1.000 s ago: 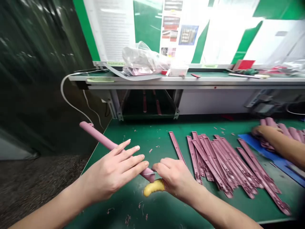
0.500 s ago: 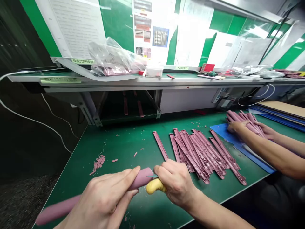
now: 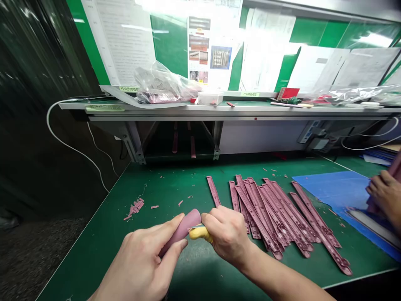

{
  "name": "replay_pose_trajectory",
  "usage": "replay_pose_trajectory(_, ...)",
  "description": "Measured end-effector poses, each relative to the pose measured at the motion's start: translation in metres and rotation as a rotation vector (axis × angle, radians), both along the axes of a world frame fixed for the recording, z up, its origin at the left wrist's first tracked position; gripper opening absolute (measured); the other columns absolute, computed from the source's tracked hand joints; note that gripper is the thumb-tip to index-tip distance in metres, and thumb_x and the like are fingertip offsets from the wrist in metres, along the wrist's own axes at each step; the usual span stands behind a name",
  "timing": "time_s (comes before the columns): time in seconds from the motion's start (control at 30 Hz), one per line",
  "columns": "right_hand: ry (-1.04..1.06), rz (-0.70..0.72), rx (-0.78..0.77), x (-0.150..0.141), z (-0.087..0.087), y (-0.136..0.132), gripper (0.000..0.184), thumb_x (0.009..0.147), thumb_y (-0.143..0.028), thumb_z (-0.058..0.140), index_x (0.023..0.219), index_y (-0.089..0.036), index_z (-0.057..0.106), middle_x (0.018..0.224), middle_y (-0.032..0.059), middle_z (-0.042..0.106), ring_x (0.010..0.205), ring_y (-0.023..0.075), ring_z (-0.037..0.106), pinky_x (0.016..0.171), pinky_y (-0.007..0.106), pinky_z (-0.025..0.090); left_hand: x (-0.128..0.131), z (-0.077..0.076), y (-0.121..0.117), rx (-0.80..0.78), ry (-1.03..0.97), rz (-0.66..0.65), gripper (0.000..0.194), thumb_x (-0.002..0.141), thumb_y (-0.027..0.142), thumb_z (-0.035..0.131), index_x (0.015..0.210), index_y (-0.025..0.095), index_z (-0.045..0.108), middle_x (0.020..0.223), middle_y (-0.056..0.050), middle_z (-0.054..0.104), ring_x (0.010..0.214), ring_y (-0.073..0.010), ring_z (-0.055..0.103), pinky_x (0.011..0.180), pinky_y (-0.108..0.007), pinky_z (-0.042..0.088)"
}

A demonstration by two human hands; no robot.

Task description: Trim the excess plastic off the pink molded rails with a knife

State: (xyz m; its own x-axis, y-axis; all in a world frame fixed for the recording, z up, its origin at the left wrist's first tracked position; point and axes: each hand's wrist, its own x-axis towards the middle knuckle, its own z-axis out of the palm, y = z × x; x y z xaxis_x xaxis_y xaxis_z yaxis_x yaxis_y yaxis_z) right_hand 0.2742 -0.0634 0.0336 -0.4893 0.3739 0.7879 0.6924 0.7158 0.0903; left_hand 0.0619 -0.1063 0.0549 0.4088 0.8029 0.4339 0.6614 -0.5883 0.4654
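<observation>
Bit of fiddly trimming here: my left hand (image 3: 139, 263) has the pink tube (image 3: 183, 229), its fingers (image 3: 171, 225) wrapped snugly around it, and the tube is tilted up with its rounded end just over my right hand's work. My right hand (image 3: 228, 236) has its fingers (image 3: 217, 221) closed around the yellow-handled knife (image 3: 199, 234), with the small blade right up against that end of the tube. I can't tell exactly where the edge is biting, since it's tiny and half hidden. My read is that I'm cleaning up that end, and it calls for short, careful strokes, rolling the tube against the blade instead of forcing it. Just left of my hands, pink scraps (image 3: 134, 209) lie on the green desk (image 3: 175, 179). To the right, a loose pile of long pink strips (image 3: 269, 213) fans out, nearly touching my right hand. Past those there's a blue mat (image 3: 328, 192), and a co-worker's hand (image 3: 385, 192) at the right edge is gripping something pink. Farther back, a shelf (image 3: 219, 109) carries a plastic bag (image 3: 159, 85) and a small white box (image 3: 209, 98).
</observation>
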Motion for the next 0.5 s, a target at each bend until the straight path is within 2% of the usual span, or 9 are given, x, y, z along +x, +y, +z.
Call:
replay_pose_trajectory(0.1, 0.017, 0.023, 0.004, 0.003, 0.004, 0.005, 0.036, 0.099, -0.033, 0.041, 0.075, -0.014, 0.061, 0.056, 0.0004, 0.048, 0.053, 0.0123, 0.036, 0.053, 0.028, 0.019, -0.003, 0.004, 0.007, 0.062, 0.058, -0.037, 0.044, 0.091, 0.029, 0.053, 0.135, 0.037, 0.046, 0.116, 0.007, 0.068, 0.099, -0.0140, 0.067, 0.078, -0.018, 0.056)
replay_pose_trajectory(0.23, -0.055, 0.017, -0.015, 0.010, 0.009, 0.013, 0.044, 0.096, -0.049, 0.044, 0.075, -0.015, 0.062, 0.058, -0.0002, 0.050, 0.054, 0.0117, 0.037, 0.052, 0.028, 0.018, -0.011, 0.011, 0.020, 0.244, 0.253, -0.132, 0.039, 0.093, 0.025, 0.051, 0.132, 0.029, 0.049, 0.120, 0.001, 0.066, 0.100, -0.0188, 0.066, 0.084, -0.030, 0.055)
replay_pose_trajectory(0.4, -0.087, 0.077, -0.011, 0.014, 0.005, 0.015, 0.044, 0.100, -0.034, 0.039, 0.064, -0.016, 0.057, 0.055, -0.0006, 0.045, 0.052, 0.0115, 0.032, 0.052, 0.028, 0.017, -0.014, 0.011, 0.031, 0.254, 0.276, -0.139, 0.043, 0.093, 0.024, 0.051, 0.136, 0.023, 0.044, 0.119, -0.001, 0.067, 0.098, -0.0157, 0.066, 0.078, -0.025, 0.056)
replay_pose_trajectory(0.5, -0.028, 0.212, -0.097, 0.019, 0.005, 0.019, 0.051, 0.098, -0.052, 0.037, 0.072, -0.016, 0.062, 0.055, -0.0017, 0.044, 0.051, 0.0104, 0.035, 0.051, 0.026, 0.019, -0.020, 0.013, 0.045, 0.428, 0.342, -0.224, 0.042, 0.093, 0.016, 0.049, 0.134, 0.020, 0.047, 0.123, -0.003, 0.065, 0.113, -0.0210, 0.060, 0.093, -0.034, 0.052)
